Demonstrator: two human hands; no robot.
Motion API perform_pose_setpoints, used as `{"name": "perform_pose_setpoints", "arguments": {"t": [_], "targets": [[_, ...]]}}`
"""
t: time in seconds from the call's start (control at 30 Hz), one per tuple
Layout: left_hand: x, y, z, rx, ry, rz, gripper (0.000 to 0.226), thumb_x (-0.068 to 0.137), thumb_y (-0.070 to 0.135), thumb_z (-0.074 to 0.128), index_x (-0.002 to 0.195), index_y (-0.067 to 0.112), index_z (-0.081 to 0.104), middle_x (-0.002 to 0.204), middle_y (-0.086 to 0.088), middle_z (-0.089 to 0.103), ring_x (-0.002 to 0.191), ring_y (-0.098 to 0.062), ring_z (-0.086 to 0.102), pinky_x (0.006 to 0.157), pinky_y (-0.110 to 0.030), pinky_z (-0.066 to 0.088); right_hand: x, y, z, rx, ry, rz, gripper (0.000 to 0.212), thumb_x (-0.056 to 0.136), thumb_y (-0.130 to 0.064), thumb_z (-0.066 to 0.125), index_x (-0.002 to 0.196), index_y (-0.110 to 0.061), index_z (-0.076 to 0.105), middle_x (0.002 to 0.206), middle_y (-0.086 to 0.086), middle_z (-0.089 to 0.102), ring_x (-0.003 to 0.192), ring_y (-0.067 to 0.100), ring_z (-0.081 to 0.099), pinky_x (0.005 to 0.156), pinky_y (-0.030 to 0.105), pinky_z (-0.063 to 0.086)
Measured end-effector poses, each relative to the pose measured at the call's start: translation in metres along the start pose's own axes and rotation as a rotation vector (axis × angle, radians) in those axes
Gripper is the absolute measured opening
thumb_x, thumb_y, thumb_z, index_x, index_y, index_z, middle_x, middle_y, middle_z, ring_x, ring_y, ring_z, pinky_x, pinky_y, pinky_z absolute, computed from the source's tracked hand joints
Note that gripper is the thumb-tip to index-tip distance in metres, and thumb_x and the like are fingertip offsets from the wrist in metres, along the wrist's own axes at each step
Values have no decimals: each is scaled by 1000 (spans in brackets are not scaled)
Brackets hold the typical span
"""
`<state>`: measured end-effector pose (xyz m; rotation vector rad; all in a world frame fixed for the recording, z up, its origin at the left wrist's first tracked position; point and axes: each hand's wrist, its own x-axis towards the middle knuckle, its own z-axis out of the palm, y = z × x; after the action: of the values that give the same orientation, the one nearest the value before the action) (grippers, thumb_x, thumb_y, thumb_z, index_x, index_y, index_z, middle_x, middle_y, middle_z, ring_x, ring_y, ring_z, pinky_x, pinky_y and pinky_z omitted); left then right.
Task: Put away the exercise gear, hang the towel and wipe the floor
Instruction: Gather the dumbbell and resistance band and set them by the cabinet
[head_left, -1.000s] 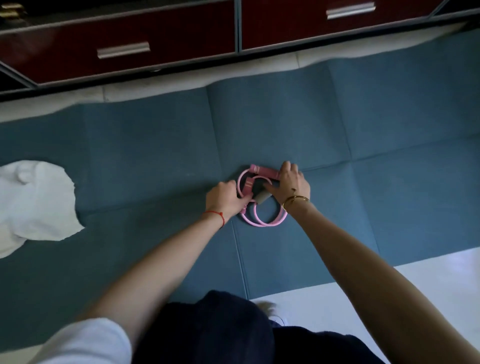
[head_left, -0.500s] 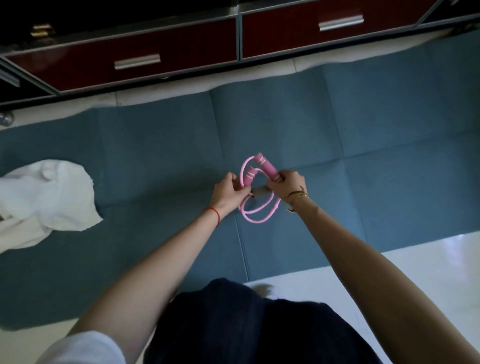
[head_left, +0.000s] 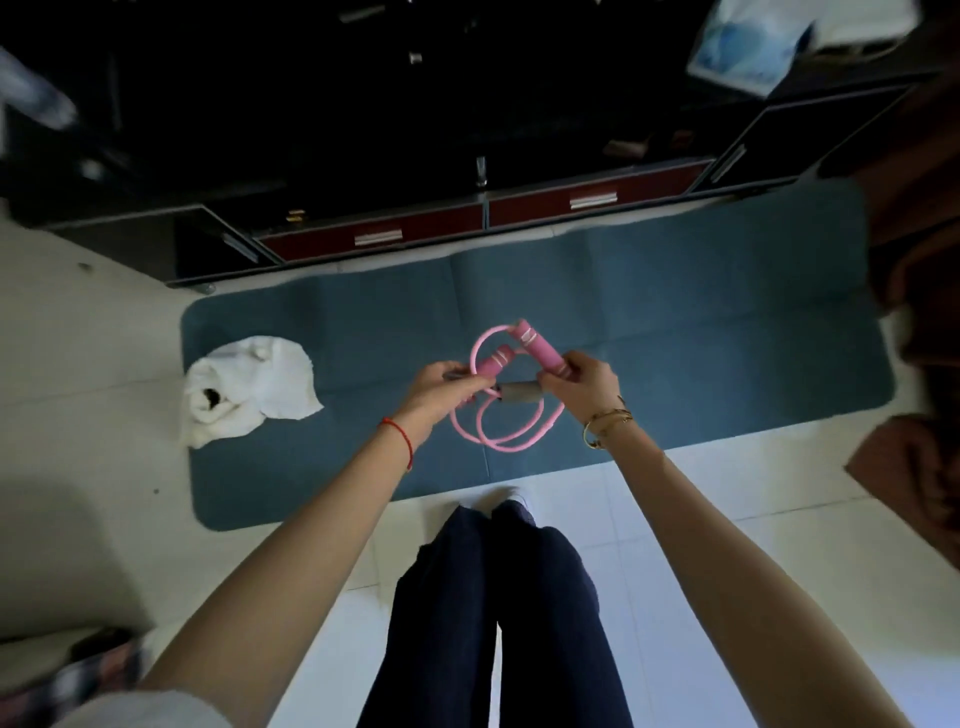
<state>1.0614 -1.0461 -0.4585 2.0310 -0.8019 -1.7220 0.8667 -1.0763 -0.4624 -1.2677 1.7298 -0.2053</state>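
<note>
- The left hand (head_left: 441, 387) has its fingers curled around one pink handle of the jump rope (head_left: 506, 410), gripping it near the lower end
- The right hand (head_left: 584, 387) pinches the other pink handle between thumb and curled fingers; that handle tilts up and to the left
- A grey sleeve on the cord sits between the two hands, and the pink cord hangs below them in loose loops, held up above the blue mat (head_left: 675, 322)
- The white towel (head_left: 249, 389) lies crumpled on the left end of the mat, partly over its edge onto the pale tiled floor (head_left: 104, 415)
- A dark cabinet with red drawers (head_left: 519, 213) stands just behind the mat
</note>
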Motion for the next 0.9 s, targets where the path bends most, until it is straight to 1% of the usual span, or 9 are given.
{"name": "perform_pose_setpoints", "arguments": {"t": [0.07,0.13,0.23,0.37,0.47,0.53,0.67,0.73,0.9], "targets": [[-54,27,-12,-51,12,8,13,82,27,77,82,18,67,72,4,68,64,-8,59,61,-16,45,-44,-31,-27,28,20,-7,14,78,-22,69,82,-11,63,71,1,55,67,19,49,53,21,36],[-104,51,-24,-102,13,4,14,81,28,77,86,18,68,75,3,70,66,-8,61,60,-16,46,-85,-61,-51,55,41,-23,19,77,-22,70,88,-7,65,72,2,56,65,17,48,53,21,37],[-170,81,-40,-221,-1,-5,13,83,23,76,88,17,66,82,-2,73,75,-16,67,67,-23,53,-139,-101,-79,105,80,-43,17,76,-22,71,84,-10,63,68,-1,54,61,14,46,51,20,34],[-239,107,-62,-290,-2,31,20,83,21,76,98,11,67,83,-4,76,75,-16,73,62,-23,55,-193,-139,-106,123,92,-65,16,76,-21,72,84,-11,63,72,3,56,63,16,48,53,21,37],[-276,114,-73,-279,-7,66,33,82,21,78,108,5,66,90,-10,77,82,-24,75,74,-31,60,-226,-156,-118,161,101,-84,20,75,-17,73,91,-11,62,78,4,61,67,16,53,55,19,41],[-295,114,-77,-269,-16,87,36,83,21,77,111,3,64,90,-12,76,83,-26,74,79,-35,60,-244,-162,-121,189,107,-105,25,74,-15,74,95,-10,63,80,6,64,69,18,56,58,20,44],[-330,112,-83,-241,-21,133,32,85,24,75,108,5,65,82,-6,76,70,-15,73,68,-26,59,-272,-164,-119,190,72,-130,19,75,-15,72,92,-10,65,80,10,64,72,22,58,69,34,52],[-342,109,-85,-221,-10,150,32,85,26,75,108,6,66,81,-4,76,69,-13,72,66,-24,58,-283,-164,-116,206,73,-141,17,75,-15,72,91,-10,66,80,12,65,74,24,60,73,40,54],[-363,97,-94,-212,6,184,38,84,29,75,112,7,65,86,-6,75,71,-13,72,68,-25,55,-309,-166,-110,235,70,-178,18,76,-14,71,92,-8,66,83,17,67,73,24,60,75,44,54]]}}
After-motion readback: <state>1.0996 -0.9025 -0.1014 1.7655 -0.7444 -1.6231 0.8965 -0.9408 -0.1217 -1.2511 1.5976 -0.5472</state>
